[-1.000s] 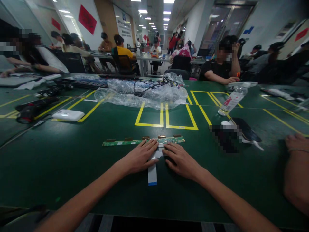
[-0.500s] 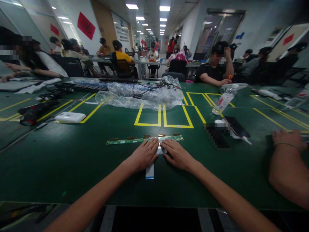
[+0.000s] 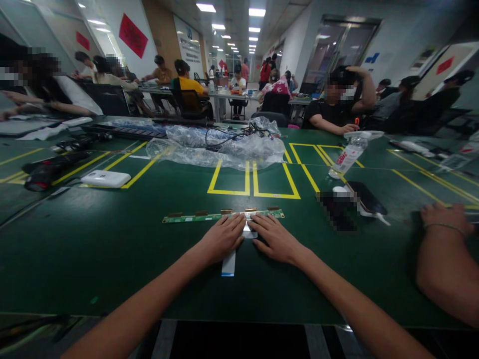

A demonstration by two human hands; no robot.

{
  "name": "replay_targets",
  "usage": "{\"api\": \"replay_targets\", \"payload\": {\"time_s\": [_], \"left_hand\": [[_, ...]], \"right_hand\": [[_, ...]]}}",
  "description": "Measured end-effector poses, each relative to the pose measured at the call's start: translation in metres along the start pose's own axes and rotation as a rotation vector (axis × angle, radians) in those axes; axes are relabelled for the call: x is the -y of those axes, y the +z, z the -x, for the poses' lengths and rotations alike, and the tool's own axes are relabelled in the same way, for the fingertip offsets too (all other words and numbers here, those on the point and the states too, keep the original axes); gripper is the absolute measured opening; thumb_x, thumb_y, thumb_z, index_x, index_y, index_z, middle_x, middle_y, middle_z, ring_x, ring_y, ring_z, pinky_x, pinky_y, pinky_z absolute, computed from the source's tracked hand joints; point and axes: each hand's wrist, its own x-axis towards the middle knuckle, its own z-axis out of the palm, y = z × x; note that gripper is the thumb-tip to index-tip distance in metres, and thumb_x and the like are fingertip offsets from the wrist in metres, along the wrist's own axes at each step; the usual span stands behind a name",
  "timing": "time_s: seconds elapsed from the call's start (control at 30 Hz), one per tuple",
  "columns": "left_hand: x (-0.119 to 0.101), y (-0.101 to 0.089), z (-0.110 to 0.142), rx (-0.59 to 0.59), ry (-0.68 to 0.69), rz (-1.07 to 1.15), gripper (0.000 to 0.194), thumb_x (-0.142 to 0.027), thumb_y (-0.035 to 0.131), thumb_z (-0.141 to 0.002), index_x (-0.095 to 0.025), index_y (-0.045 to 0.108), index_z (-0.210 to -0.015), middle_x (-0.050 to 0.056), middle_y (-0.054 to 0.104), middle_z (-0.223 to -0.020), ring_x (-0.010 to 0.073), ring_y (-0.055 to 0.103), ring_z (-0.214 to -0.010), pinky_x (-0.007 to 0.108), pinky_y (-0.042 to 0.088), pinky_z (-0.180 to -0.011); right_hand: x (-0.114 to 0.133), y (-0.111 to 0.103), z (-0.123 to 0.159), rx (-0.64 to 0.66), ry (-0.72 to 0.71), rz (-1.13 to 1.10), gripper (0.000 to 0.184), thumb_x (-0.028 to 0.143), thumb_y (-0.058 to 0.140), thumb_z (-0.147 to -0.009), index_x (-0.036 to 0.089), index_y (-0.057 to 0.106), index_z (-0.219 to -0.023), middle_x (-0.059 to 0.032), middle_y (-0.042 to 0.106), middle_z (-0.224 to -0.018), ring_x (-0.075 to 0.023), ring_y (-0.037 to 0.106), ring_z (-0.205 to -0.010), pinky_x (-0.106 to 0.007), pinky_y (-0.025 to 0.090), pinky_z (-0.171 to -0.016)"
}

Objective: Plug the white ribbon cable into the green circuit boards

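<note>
Circuit board strip (image 3: 204,218) lies on desk (image 3: 93,249), parallel to near edge. Left hand (image 3: 223,238), right hand (image 3: 275,238): fingers close together, tips on board; pinching, can't tell. Ribbon cable (image 3: 229,263): blue end unconnected toward near edge; board-end seating hidden, unconfirmed.

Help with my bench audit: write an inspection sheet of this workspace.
Surface: dark green tabletop, yellow tape outlines.
Job's things: long thin green circuit board; flat white ribbon cable, blue-ended.
Clutter: crumpled clear plastic wrap, transparent spray bottle, white rounded box, dark smartphone.
Hands: left hand and right hand, fingers extended over the board.
Cables: tangled thin black cables atop the wrap.
Surroundings: seated people beyond; co-worker's bare forearm at right.
</note>
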Motion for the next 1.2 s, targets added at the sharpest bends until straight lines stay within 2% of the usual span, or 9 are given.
{"api": "replay_targets", "payload": {"time_s": [0.17, 0.4, 0.63, 0.9, 1.2], "left_hand": [[-0.005, 0.003, 0.001, -0.017, -0.027, -0.009, 0.056, -0.034, 0.043, -0.104, -0.007, 0.039, -0.152, 0.019, 0.038, -0.157, 0.0300, 0.037, -0.146, 0.047, 0.034, -0.119], [-0.006, 0.003, 0.001, -0.039, -0.034, -0.001, 0.060, -0.044, 0.039, -0.104, -0.007, 0.040, -0.152, 0.019, 0.038, -0.157, 0.0306, 0.036, -0.146, 0.048, 0.032, -0.119], [-0.004, 0.003, 0.000, -0.045, -0.037, -0.012, 0.062, -0.048, 0.038, -0.104, -0.008, 0.040, -0.152, 0.019, 0.039, -0.156, 0.0320, 0.037, -0.145, 0.049, 0.035, -0.117], [-0.002, 0.006, -0.003, -0.101, 0.023, -0.006, 0.047, -0.036, 0.044, -0.105, -0.006, 0.056, -0.139, 0.019, 0.053, -0.145, 0.0306, 0.046, -0.139, 0.045, 0.038, -0.117], [0.003, -0.004, 0.002, -0.054, -0.009, 0.006, 0.050, -0.039, 0.039, -0.105, -0.012, 0.050, -0.146, 0.015, 0.050, -0.149, 0.0293, 0.049, -0.134, 0.046, 0.044, -0.111]], "right_hand": [[-0.002, -0.001, -0.001, -0.009, -0.014, 0.013, 0.058, 0.042, 0.046, -0.101, 0.017, 0.042, -0.153, -0.0143, 0.039, -0.159, -0.0307, 0.032, -0.148, -0.055, 0.024, -0.120], [-0.008, -0.002, 0.001, -0.014, -0.041, 0.004, 0.058, 0.043, 0.045, -0.101, 0.017, 0.043, -0.152, -0.0135, 0.042, -0.157, -0.0305, 0.034, -0.147, -0.054, 0.028, -0.117], [-0.014, -0.001, 0.002, -0.033, -0.059, -0.048, 0.053, 0.041, 0.051, -0.097, 0.020, 0.052, -0.146, -0.0130, 0.045, -0.155, -0.0300, 0.036, -0.145, -0.055, 0.029, -0.117], [-0.015, 0.001, 0.003, -0.037, -0.056, -0.017, 0.053, 0.039, 0.051, -0.098, 0.019, 0.052, -0.146, -0.0127, 0.046, -0.155, -0.0289, 0.038, -0.144, -0.052, 0.031, -0.116], [-0.017, 0.003, 0.000, -0.058, -0.049, -0.008, 0.050, 0.036, 0.050, -0.097, 0.020, 0.054, -0.144, -0.0131, 0.048, -0.152, -0.0298, 0.043, -0.139, -0.052, 0.033, -0.113]]}}
